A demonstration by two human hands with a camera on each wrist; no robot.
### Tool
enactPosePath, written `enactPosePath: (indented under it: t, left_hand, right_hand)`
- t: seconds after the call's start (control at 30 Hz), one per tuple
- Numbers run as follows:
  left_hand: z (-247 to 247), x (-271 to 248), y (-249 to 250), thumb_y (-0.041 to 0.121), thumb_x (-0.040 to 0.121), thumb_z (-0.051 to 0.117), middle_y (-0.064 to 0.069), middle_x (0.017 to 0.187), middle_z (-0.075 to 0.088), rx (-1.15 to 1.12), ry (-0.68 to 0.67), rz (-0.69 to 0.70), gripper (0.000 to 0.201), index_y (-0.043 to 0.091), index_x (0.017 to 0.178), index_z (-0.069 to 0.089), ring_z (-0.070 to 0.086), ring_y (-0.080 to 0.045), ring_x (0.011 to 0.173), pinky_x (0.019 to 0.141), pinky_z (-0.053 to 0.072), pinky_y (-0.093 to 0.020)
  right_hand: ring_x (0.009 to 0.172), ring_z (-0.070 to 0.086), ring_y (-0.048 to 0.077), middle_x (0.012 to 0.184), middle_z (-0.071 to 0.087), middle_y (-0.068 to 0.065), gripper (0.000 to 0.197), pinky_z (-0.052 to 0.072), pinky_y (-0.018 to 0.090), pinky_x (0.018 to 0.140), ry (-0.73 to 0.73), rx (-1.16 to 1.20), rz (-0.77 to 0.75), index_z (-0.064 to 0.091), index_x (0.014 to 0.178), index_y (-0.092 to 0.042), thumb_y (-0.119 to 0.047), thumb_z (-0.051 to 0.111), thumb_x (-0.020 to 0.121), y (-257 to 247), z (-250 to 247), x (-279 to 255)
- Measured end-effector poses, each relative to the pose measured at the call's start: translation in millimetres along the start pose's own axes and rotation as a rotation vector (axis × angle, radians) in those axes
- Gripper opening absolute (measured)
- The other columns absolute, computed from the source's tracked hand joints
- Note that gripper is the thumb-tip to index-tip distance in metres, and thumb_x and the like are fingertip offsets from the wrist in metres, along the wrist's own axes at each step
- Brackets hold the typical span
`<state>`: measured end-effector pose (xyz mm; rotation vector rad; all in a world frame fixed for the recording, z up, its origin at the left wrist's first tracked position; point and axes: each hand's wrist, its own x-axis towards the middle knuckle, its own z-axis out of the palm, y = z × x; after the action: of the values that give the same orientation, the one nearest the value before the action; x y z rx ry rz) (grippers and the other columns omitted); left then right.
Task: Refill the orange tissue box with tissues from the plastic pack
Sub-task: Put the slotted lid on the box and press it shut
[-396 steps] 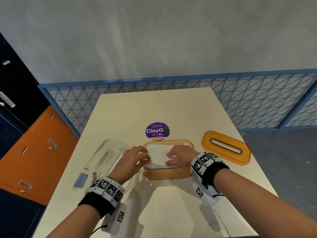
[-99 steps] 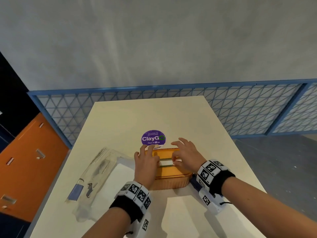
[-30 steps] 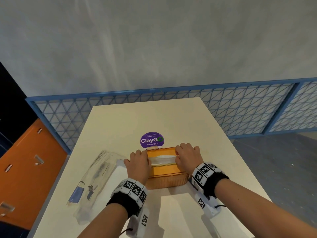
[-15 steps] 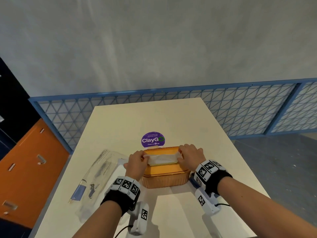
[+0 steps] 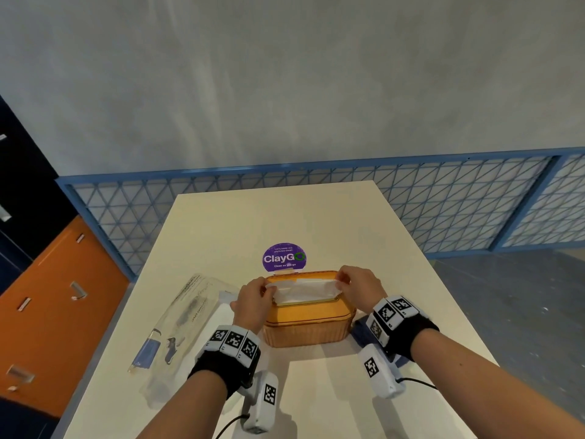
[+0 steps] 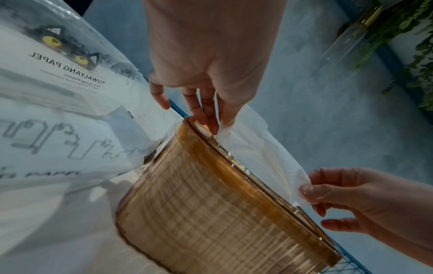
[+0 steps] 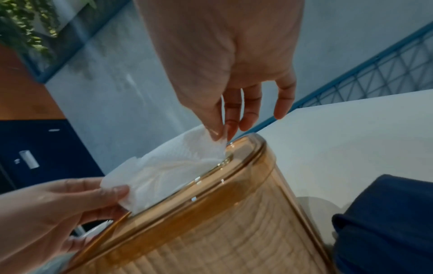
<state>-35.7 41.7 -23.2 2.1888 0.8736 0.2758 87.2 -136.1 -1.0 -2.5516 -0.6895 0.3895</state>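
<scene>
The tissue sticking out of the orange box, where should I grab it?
Pinch the tissue at its two end corners, from above, as the left hand and right hand do. It stands as a wide strip above the orange tissue box.

"ClayGo" on purple sticker (image 5: 284, 257), "TUWALYANG PAPEL" on plastic pack (image 6: 58, 96)

A cream tabletop (image 5: 285, 223) was set against a pale grey plastered wall (image 5: 285, 74). Along the wall's base a blue lattice railing (image 5: 459, 198) was run. To the left, an orange cabinet (image 5: 53, 299) with small metal handles was placed below dark navy cabinets (image 5: 22, 185). A grey concrete floor (image 5: 522, 312) was seen to the right. Green foliage (image 6: 412, 61) was caught in the wrist views.
</scene>
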Motion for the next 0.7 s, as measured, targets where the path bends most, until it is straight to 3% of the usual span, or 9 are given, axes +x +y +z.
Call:
enactPosePath:
  t: [0.1, 0.2, 0.3, 0.4, 0.5, 0.6, 0.7]
  left_hand:
    - [0, 0, -1, 0.024, 0.093, 0.051, 0.003, 0.087, 0.058, -0.029, -0.014, -0.002, 0.01, 0.021, 0.085, 0.055, 0.051, -0.018, 0.087, 0.09, 0.042, -0.04]
    - [2, 0, -2, 0.019, 0.092, 0.054, -0.001, 0.088, 0.058, -0.059, -0.033, 0.012, 0.008, 0.019, 0.085, 0.058, 0.052, -0.021, 0.089, 0.088, 0.044, -0.039]
    - [2, 1, -2, 0.011, 0.093, 0.051, -0.007, 0.089, 0.058, -0.087, -0.024, 0.033, 0.011, 0.009, 0.087, 0.06, 0.051, -0.022, 0.086, 0.074, 0.036, -0.027]
    - [1, 3, 1, 0.01, 0.094, 0.049, -0.008, 0.088, 0.056, -0.107, -0.019, 0.02, 0.012, 0.007, 0.087, 0.058, 0.051, -0.022, 0.086, 0.072, 0.033, -0.025]
    - [2, 3, 2, 0.01, 0.092, 0.052, -0.014, 0.099, 0.058, -0.106, -0.003, 0.02, 0.015, 0.001, 0.096, 0.064, 0.055, -0.027, 0.099, 0.077, 0.036, -0.025]
    - [3, -5, 1, 0.018, 0.09, 0.059, -0.011, 0.118, 0.052, -0.02, 0.085, 0.03, 0.025, 0.005, 0.112, 0.062, 0.046, -0.027, 0.116, 0.092, 0.04, -0.032]
    - [3, -15, -1, 0.025, 0.093, 0.056, -0.015, 0.122, 0.049, 0.079, 0.062, -0.064, 0.036, 0.003, 0.121, 0.055, 0.048, -0.03, 0.115, 0.092, 0.043, -0.036]
  right_hand:
    - [0.101, 0.06, 0.026, 0.091, 0.061, -0.002, 0.013, 0.046, 0.045, 0.094, 0.003, 0.1, 0.046, 0.066, 0.095, -0.016, -0.024, 0.058, 0.089, 7, 1, 1]
    - [0.1, 0.058, 0.024, 0.098, 0.063, 0.002, 0.01, 0.046, 0.042, 0.094, -0.018, 0.121, 0.056, 0.063, 0.089, -0.021, -0.029, 0.058, 0.088, 12, 6, -3]
    - [0.091, 0.054, 0.02, 0.101, 0.064, 0.007, 0.019, 0.043, 0.029, 0.08, 0.005, 0.155, 0.045, 0.066, 0.097, -0.01, -0.024, 0.055, 0.091, 13, 6, -3]
    - [0.088, 0.05, 0.015, 0.096, 0.06, 0.006, 0.02, 0.037, 0.023, 0.076, 0.031, 0.204, 0.051, 0.065, 0.101, -0.002, -0.016, 0.055, 0.092, 11, 2, 0]
    - [0.091, 0.051, 0.017, 0.108, 0.06, 0.011, 0.021, 0.036, 0.022, 0.077, 0.031, 0.194, 0.036, 0.063, 0.103, -0.003, -0.018, 0.061, 0.089, 12, 3, 1]
    - [0.092, 0.049, 0.016, 0.117, 0.051, 0.014, 0.031, 0.035, 0.02, 0.077, 0.046, 0.185, 0.067, 0.057, 0.114, -0.008, -0.02, 0.064, 0.086, 16, 5, -2]
    - [0.098, 0.052, 0.02, 0.111, 0.052, 0.011, 0.045, 0.041, 0.025, 0.084, -0.021, 0.175, 0.13, 0.047, 0.129, -0.008, -0.021, 0.061, 0.089, 22, 9, -6]
